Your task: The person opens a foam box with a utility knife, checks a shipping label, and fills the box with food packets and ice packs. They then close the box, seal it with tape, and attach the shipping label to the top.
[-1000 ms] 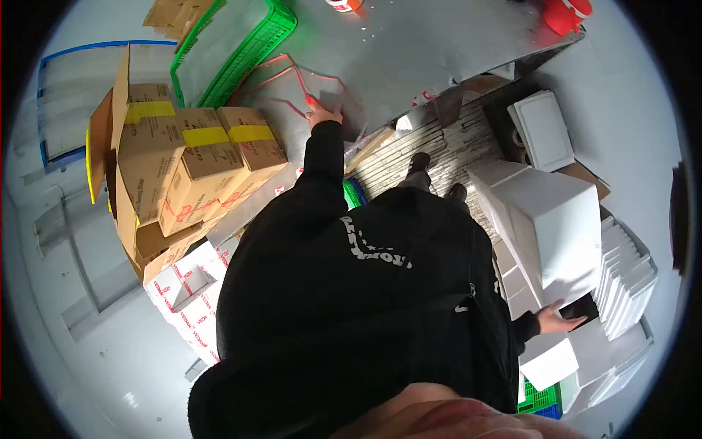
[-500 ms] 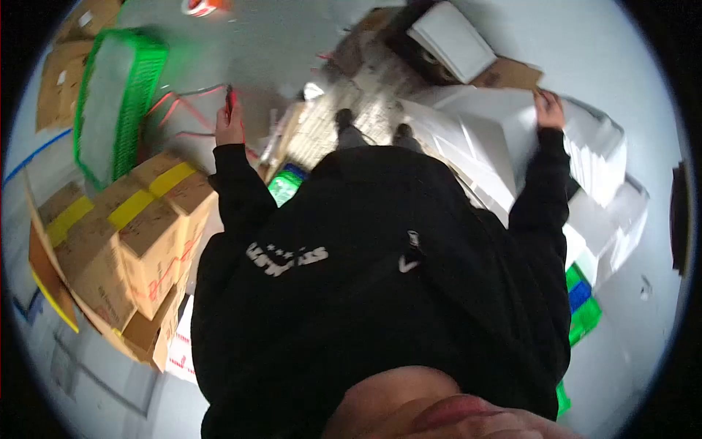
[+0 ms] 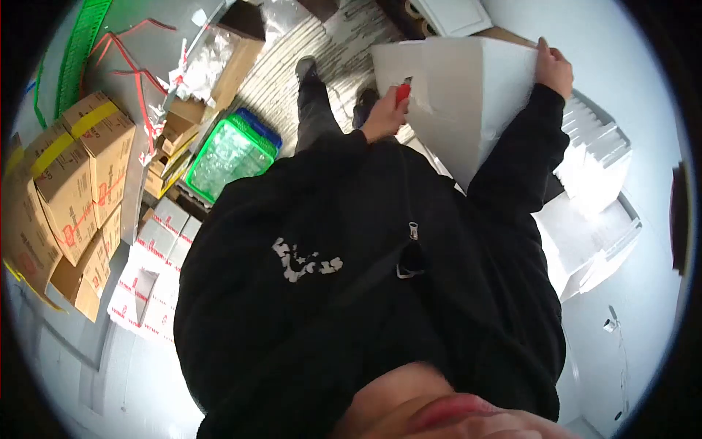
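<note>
My left hand (image 3: pixel 384 118) is closed round a red cutter (image 3: pixel 402 94), in front of my body. The cutter's metal tip lies over the left part of a large white box or panel (image 3: pixel 446 95); whether it touches the surface I cannot tell. At the panel's upper right corner, my right hand (image 3: pixel 554 72) grips the edge, with the fingers over the top. The panel's lower end is hidden behind my right sleeve.
Brown cartons with yellow tape (image 3: pixel 66 172) stand at the left, near a green basket (image 3: pixel 79 51) and red straps (image 3: pixel 139 73). A green-rimmed crate (image 3: pixel 234 154) is left of my legs. White boxes (image 3: pixel 153 285) lie lower left; more white packaging (image 3: pixel 592 161) is at the right.
My left hand has swung right with the cutter, from the far left to the white panel. My right hand still grips the panel, now slightly lower in view. The whole view has shifted.
</note>
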The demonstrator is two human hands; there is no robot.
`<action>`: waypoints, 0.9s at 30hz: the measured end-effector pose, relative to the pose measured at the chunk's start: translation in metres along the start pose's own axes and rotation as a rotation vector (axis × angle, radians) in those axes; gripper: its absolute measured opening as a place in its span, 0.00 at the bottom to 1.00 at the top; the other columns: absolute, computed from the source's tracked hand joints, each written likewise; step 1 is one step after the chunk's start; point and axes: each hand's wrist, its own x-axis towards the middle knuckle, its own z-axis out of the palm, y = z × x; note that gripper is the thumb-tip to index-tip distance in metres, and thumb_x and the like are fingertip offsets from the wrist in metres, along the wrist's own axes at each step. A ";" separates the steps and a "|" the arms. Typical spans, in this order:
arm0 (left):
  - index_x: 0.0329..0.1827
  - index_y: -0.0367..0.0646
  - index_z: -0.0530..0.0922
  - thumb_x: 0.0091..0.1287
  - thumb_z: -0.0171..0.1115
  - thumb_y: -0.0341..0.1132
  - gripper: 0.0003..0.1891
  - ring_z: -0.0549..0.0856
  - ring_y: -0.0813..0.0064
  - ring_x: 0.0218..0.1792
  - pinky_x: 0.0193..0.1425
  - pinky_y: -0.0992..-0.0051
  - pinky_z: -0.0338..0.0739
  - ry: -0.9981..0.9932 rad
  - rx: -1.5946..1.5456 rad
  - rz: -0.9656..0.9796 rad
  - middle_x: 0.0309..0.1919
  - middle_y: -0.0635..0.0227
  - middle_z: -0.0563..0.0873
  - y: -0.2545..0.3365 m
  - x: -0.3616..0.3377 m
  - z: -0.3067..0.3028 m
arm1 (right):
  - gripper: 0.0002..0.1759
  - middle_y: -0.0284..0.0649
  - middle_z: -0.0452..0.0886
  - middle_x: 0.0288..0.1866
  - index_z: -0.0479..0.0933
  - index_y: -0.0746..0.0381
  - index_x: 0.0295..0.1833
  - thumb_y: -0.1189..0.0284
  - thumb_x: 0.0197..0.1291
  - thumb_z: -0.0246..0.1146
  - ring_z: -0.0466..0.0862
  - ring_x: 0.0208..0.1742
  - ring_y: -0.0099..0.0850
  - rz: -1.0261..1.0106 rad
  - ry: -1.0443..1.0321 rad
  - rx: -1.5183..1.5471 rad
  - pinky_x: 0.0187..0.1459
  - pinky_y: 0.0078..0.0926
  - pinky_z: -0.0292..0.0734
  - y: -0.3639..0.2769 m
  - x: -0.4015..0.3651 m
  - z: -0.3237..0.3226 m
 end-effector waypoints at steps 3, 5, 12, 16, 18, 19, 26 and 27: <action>0.50 0.38 0.64 0.72 0.50 0.39 0.14 0.83 0.44 0.28 0.31 0.52 0.74 0.071 0.172 0.142 0.26 0.46 0.82 -0.046 0.003 0.049 | 0.32 0.43 0.85 0.46 0.85 0.50 0.46 0.36 0.50 0.56 0.82 0.53 0.45 -0.017 -0.046 0.055 0.55 0.39 0.74 0.006 -0.012 -0.003; 0.50 0.37 0.64 0.72 0.49 0.39 0.14 0.81 0.39 0.29 0.32 0.49 0.73 0.115 0.241 0.176 0.26 0.42 0.82 -0.057 -0.002 0.067 | 0.34 0.42 0.85 0.46 0.85 0.51 0.47 0.35 0.51 0.56 0.81 0.54 0.44 -0.018 -0.070 0.071 0.56 0.38 0.73 0.005 -0.013 -0.006; 0.49 0.34 0.65 0.72 0.49 0.41 0.16 0.82 0.38 0.33 0.37 0.48 0.73 -0.075 0.415 0.171 0.29 0.37 0.81 -0.071 -0.029 0.063 | 0.26 0.56 0.84 0.37 0.85 0.62 0.36 0.47 0.56 0.63 0.83 0.45 0.51 -0.073 0.074 0.168 0.48 0.42 0.76 -0.010 -0.030 -0.011; 0.53 0.33 0.68 0.72 0.47 0.41 0.18 0.82 0.42 0.43 0.45 0.53 0.74 -0.257 0.533 0.210 0.38 0.39 0.82 -0.082 -0.057 0.019 | 0.25 0.57 0.83 0.39 0.85 0.62 0.37 0.48 0.57 0.63 0.82 0.45 0.52 -0.212 0.262 0.336 0.47 0.41 0.76 -0.013 -0.028 -0.003; 0.58 0.34 0.69 0.72 0.48 0.42 0.21 0.82 0.47 0.47 0.48 0.58 0.75 0.320 0.273 0.192 0.44 0.46 0.83 -0.009 -0.069 -0.003 | 0.24 0.53 0.84 0.41 0.84 0.63 0.39 0.50 0.61 0.61 0.82 0.48 0.47 -0.281 0.432 0.471 0.52 0.36 0.74 -0.005 -0.021 -0.002; 0.62 0.34 0.67 0.72 0.47 0.41 0.22 0.79 0.49 0.52 0.53 0.58 0.72 0.335 0.117 0.257 0.51 0.46 0.79 0.043 -0.075 -0.012 | 0.24 0.51 0.83 0.47 0.82 0.64 0.45 0.52 0.64 0.59 0.81 0.52 0.43 -0.415 0.250 0.746 0.55 0.34 0.72 0.000 -0.023 -0.008; 0.73 0.33 0.52 0.73 0.44 0.42 0.31 0.64 0.47 0.67 0.67 0.56 0.59 0.383 0.182 1.213 0.70 0.41 0.57 0.215 -0.050 0.069 | 0.34 0.41 0.73 0.64 0.56 0.63 0.74 0.61 0.69 0.58 0.72 0.62 0.28 -0.842 -0.638 1.254 0.61 0.26 0.67 -0.005 -0.133 -0.124; 0.74 0.33 0.51 0.73 0.43 0.43 0.31 0.64 0.48 0.67 0.67 0.56 0.60 0.411 0.252 1.336 0.70 0.41 0.56 0.221 -0.042 0.087 | 0.35 0.40 0.75 0.60 0.52 0.62 0.76 0.72 0.68 0.59 0.79 0.50 0.24 -0.555 -0.767 1.475 0.50 0.22 0.74 0.010 -0.120 -0.104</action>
